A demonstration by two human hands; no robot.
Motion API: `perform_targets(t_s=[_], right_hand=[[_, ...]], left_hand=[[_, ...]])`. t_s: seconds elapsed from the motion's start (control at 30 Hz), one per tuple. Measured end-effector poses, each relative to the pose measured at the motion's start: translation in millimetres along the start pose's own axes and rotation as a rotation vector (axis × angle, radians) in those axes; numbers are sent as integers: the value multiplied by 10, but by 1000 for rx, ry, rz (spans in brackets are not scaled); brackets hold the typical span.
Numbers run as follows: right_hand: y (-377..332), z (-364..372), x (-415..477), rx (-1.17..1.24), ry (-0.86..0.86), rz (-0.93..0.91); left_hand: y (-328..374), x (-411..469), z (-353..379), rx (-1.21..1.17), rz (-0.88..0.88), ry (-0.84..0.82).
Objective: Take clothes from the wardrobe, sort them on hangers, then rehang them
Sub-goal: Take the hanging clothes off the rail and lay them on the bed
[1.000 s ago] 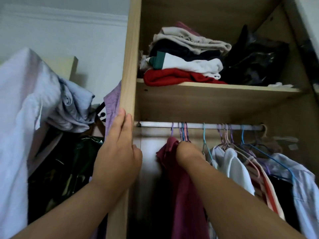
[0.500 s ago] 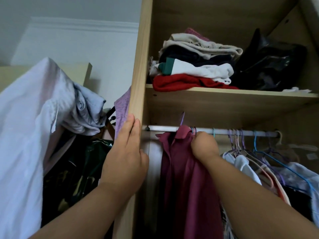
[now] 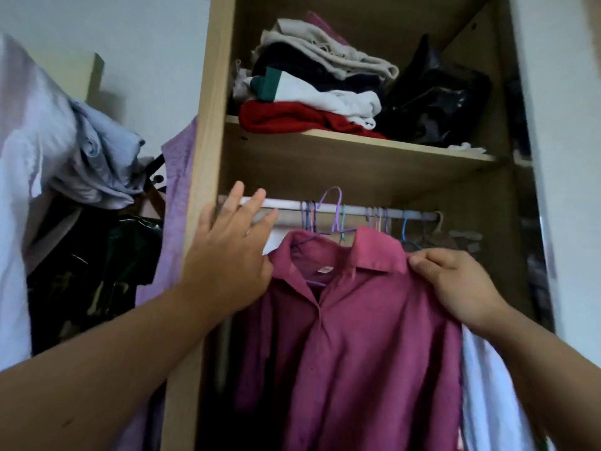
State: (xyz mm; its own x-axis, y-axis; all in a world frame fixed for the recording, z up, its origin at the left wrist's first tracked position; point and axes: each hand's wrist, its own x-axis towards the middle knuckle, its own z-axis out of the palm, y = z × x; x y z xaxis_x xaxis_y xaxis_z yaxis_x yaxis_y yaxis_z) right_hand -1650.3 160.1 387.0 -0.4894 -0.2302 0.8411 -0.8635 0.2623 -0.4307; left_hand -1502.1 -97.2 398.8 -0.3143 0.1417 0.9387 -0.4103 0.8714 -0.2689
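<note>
Magenta collared shirt (image 3: pixel 357 336) on purple hanger (image 3: pixel 335 206), in the wardrobe opening just below the rail (image 3: pixel 416 215).
Right hand (image 3: pixel 455 284) pinches its shoulder seam beside the collar; left hand (image 3: pixel 227 255) open, fingers spread, at the other shoulder. Other hangers crowd the rail behind. Shelf (image 3: pixel 325 148) above carries folded clothes (image 3: pixel 309 102) and a black bag (image 3: pixel 435 102); loose garments (image 3: pixel 48 141) are heaped outside, left.

Pale wall (image 3: pixel 146 43), wooden wardrobe (image 3: pixel 211 92), soft light
</note>
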Motion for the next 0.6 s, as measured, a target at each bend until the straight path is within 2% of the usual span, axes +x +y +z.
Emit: perform_targets(t_s=[0.07,0.2,0.3,0.43,0.6], right_hand=[[20,-278,-266,5,-9,24],[-63,-740,-896,-11,-21,137],[-229,-942,-1431,-17,39,262],[-443,-1032,-2146,-132,113,449],[-770,-957,-3102,-523,264,672]], left_hand=[[245,9,100,-155,-17,-84],[673,-45,486,-417,-111,-363],[898,-207,756,-616,-129,-515],[1218,-621,1012,-960,13,-710],[1729,-1239,968,-1326,147,-797]])
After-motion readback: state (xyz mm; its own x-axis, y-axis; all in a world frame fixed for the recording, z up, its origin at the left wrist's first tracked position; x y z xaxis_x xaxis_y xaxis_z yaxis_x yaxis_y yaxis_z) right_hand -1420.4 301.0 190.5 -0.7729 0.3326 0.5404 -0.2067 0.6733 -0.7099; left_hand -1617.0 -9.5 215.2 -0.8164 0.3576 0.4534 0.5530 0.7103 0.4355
